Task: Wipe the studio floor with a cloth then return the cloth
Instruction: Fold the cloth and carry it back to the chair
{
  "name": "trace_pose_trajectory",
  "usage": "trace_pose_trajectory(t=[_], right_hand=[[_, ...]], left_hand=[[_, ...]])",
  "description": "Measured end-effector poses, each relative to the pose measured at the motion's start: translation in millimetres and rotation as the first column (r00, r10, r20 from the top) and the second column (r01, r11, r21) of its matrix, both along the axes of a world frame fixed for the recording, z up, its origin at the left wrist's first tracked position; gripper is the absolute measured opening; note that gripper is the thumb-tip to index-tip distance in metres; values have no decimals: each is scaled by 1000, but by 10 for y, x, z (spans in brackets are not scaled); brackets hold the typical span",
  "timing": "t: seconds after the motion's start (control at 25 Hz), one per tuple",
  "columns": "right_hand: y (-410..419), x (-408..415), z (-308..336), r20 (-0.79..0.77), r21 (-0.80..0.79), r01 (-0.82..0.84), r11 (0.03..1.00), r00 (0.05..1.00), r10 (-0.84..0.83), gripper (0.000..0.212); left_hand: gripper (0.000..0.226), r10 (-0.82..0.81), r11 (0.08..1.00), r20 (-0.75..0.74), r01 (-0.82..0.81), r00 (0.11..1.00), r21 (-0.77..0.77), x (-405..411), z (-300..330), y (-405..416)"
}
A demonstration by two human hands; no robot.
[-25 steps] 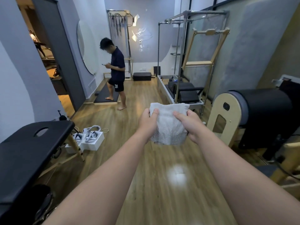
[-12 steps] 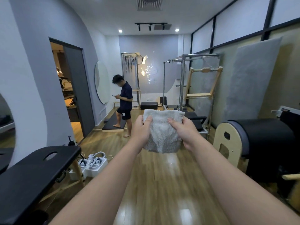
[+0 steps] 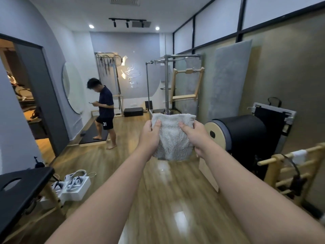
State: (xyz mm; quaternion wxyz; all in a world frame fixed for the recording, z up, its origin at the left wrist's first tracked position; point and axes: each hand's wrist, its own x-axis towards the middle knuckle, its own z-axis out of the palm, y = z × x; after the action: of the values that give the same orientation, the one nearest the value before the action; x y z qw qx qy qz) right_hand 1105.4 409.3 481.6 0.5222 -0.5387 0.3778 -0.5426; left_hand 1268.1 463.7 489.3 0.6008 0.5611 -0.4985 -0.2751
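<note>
White terry cloth (image 3: 173, 138), held up at arm's length over glossy wood-plank floor (image 3: 167, 199).

Pinched at both upper corners: left hand (image 3: 149, 134) with thumb curled over the left edge, right hand (image 3: 195, 136) with thumb pressed onto the right, remaining fingers hidden behind. Hanging below the fingers, long axis roughly vertical, equally near either hand, well above the floor. Beyond the fingertips, black padded barrel (image 3: 241, 136) to the right; farther left, a person in dark shorts (image 3: 105, 110).

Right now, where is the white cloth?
In the head view the white cloth hangs mid-frame above the wooden floor, held between the left hand and right hand.
</note>
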Motion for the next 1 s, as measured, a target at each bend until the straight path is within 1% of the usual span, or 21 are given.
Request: trace_pose_trajectory(t=[0.04, 0.12, 0.2, 0.28, 0.36, 0.52, 0.64, 0.76, 1.0], right_hand=[[37, -114, -19, 1, 5, 28, 1000, 1000, -28, 14], [127, -397, -48, 5, 21, 96, 995, 995, -96, 18], [221, -747, -77, -17, 23, 200, 980, 980, -200, 20], [315, -1091, -115, -35, 32, 290, 957, 957, -289, 19], [480, -1473, -158, -51, 43, 391, 919, 920, -389, 20], [930, -2238, -268, -46, 90, 568, 818, 823, -566, 26], [1279, -2693, -362, -47, 120, 665, 738, 746, -664, 27], [1621, -3146, -460, -40, 145, 733, 665, 676, -736, 29], [2057, -3977, -524, -38, 149, 816, 558, 569, -822, 27]], left_hand=[[26, -45, 999, -11, 45, 999, 3, -97, -20, -26], [34, -138, 990, -18, 138, 990, 27, -324, -92, -147], [40, -238, 970, -3, 238, 971, 43, -633, -127, -244], [36, -324, 945, -3, 324, 946, 41, -961, -119, -274], [35, -435, 898, -17, 435, 900, 59, -1342, -155, -288], [36, -630, 769, -14, 626, 776, 129, -2145, -266, -169], [34, -720, 690, 12, 714, 694, 123, -2692, -326, -33], [33, -786, 612, -1, 777, 619, 145, -3250, -383, 144], [31, -848, 507, -68, 841, 526, 189, -4193, -458, 471]])
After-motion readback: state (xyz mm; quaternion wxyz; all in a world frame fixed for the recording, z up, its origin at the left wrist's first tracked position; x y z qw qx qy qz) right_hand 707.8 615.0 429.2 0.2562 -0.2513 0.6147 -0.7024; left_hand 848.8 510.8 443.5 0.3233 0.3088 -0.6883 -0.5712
